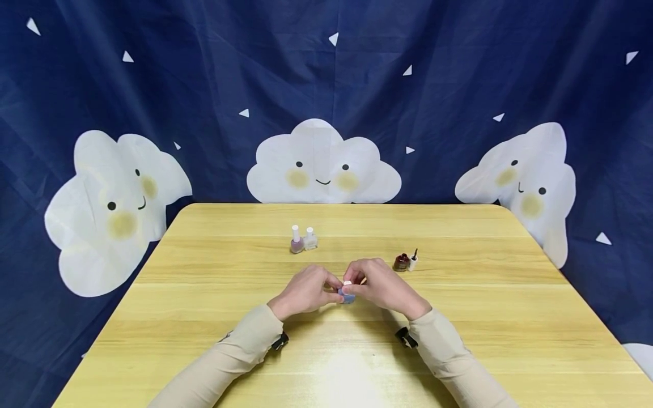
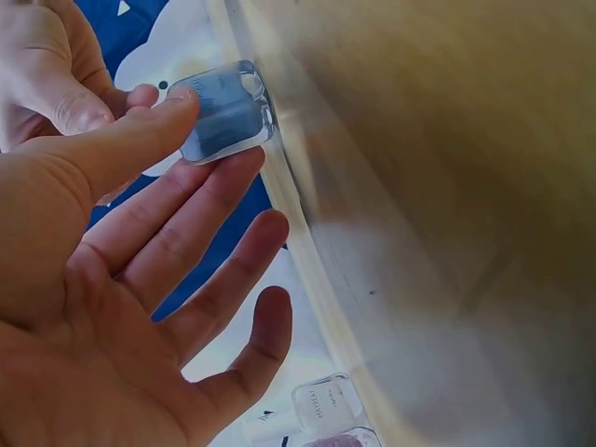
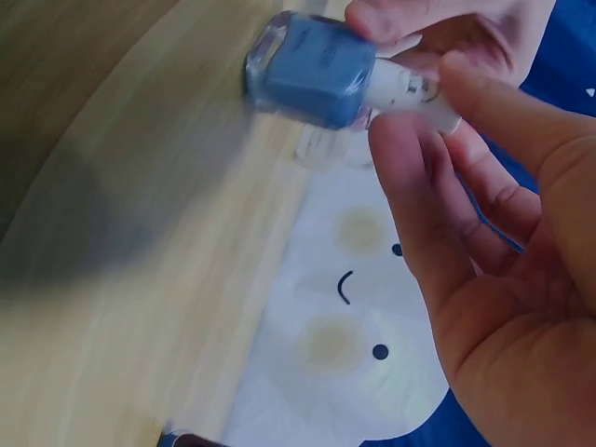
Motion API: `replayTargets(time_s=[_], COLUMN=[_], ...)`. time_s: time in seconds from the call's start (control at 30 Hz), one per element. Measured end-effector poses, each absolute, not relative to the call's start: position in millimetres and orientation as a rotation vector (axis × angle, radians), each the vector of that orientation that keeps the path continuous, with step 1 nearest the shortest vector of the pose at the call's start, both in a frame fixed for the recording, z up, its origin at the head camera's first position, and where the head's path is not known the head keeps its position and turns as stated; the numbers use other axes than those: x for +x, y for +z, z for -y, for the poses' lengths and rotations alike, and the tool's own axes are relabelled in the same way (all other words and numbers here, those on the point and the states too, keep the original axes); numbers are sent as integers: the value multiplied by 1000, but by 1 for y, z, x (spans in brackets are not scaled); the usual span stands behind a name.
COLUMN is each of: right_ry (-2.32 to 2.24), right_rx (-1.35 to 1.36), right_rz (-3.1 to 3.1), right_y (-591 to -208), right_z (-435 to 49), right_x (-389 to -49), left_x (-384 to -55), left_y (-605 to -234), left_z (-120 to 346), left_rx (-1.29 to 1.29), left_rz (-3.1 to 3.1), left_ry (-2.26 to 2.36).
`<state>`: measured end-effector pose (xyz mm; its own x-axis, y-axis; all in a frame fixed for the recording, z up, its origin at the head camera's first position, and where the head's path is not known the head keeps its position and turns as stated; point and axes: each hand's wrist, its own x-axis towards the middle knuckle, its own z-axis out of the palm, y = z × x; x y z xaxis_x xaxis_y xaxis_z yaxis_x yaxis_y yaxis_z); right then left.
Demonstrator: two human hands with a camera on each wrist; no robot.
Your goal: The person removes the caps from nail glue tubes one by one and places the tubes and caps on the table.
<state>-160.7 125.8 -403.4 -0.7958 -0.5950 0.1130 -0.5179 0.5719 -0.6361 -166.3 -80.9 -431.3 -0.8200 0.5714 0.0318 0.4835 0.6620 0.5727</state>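
- Near middle of table (image 1: 127,340), pinching blue bottle (image 3: 312,70) with left hand (image 1: 306,290)
- Pinching its white cap (image 3: 408,91) with right hand (image 1: 381,283)
- Beyond left hand, seen side by side: purple bottle (image 1: 297,246), clear bottle (image 1: 310,242)
- Beyond right hand: dark bottle (image 1: 401,263), brush cap (image 1: 413,263)

Blurred marks (image 3: 422,87) on white cap (image 3: 391,85)

Head view: from above the near side of the tabletop (image 1: 153,340), facing forward and down, far edge included. Wrist views: close-range, tilted, directed at left hand (image 2: 130,289) and right hand (image 3: 512,289) respectively; both share the blue nail polish bottle (image 3: 312,74).
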Motion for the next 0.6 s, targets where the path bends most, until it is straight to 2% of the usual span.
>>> replayTargets(time_s=[0.6], right_ry=[-1067], right_rx=[-858], right_rz=[-2688], right_y=[-414], right_z=[-125], right_x=[-163], left_x=[-169], left_y=[-431], left_z=[82], left_rx=[957], left_rz=[-2629], left_ry=[938])
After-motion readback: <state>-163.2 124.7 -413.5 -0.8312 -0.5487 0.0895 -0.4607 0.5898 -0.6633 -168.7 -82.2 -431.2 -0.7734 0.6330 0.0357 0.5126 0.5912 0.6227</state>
